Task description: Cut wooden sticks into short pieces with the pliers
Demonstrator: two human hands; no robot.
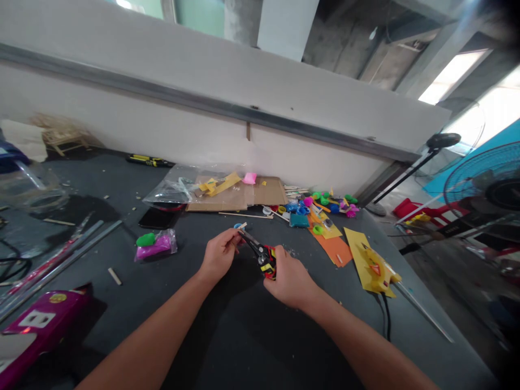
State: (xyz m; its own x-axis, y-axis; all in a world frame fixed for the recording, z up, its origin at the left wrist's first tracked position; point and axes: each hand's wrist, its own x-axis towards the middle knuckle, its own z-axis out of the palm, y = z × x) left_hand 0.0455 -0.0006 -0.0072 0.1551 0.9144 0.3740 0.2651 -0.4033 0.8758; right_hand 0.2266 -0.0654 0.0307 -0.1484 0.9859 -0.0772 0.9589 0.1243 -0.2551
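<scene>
My right hand (290,279) is closed round the handles of a pair of pliers (260,254) with black jaws and red and yellow grips. The jaws point up and left toward my left hand (221,253). My left hand pinches a small pale wooden stick (242,226), whose end shows just past the fingertips at the plier tips. Whether the jaws grip the stick or only touch it I cannot tell. A small blue ring-shaped piece (238,226) shows right behind the fingers. On the table farther back lies a thin wooden stick (246,215).
At right, a yellow glue gun (377,271) lies on yellow card, with orange sheets (335,246) beside it. Colourful clay pieces (320,197) cluster at the back. Purple clay in a wrapper (154,246), a dark phone (156,218) and a magenta tool (49,325) are at left.
</scene>
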